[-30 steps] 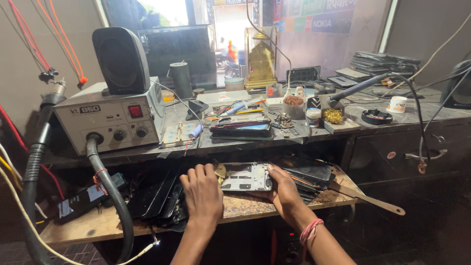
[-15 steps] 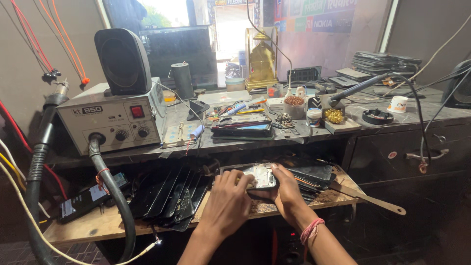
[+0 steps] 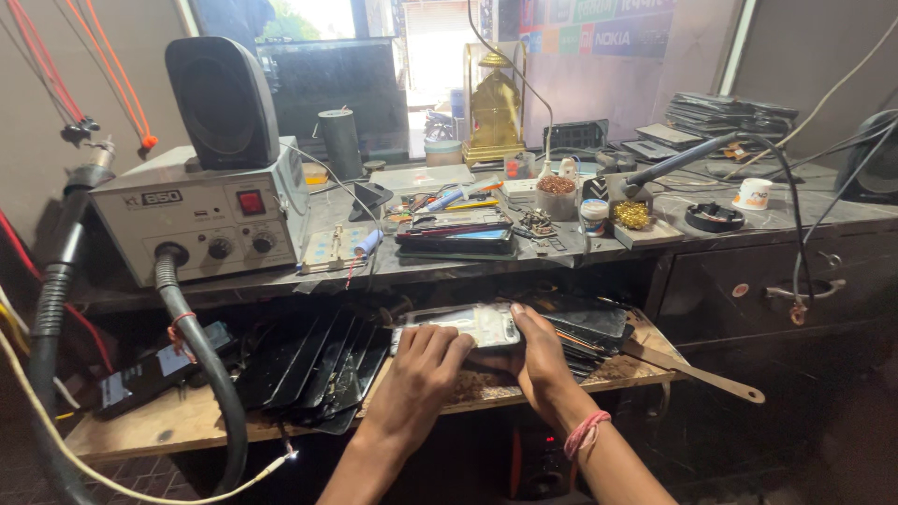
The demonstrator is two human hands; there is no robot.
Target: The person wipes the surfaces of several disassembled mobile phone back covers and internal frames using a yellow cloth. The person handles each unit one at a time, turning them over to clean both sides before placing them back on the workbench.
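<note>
A silvery opened phone body (image 3: 468, 324) lies flat on the wooden pull-out shelf (image 3: 178, 425) below the worktop. My left hand (image 3: 423, 374) rests on its near left edge, fingers curled over it. My right hand (image 3: 538, 360), with a pink thread band at the wrist, grips its right end, thumb on top. Both hands hold the phone between them. Dark brown debris lies on the wood just under my hands.
A fan of black phone screens (image 3: 313, 365) lies left of the hands, more dark panels (image 3: 585, 327) to the right. A hot-air rework station (image 3: 201, 215) with black hose (image 3: 201, 355) stands at left, a speaker (image 3: 223, 101) on top. Tools, jars and stacked phones (image 3: 458, 234) crowd the worktop.
My left hand has moved right from the black screens onto the phone body. The right hand has stayed on the phone's right end.
</note>
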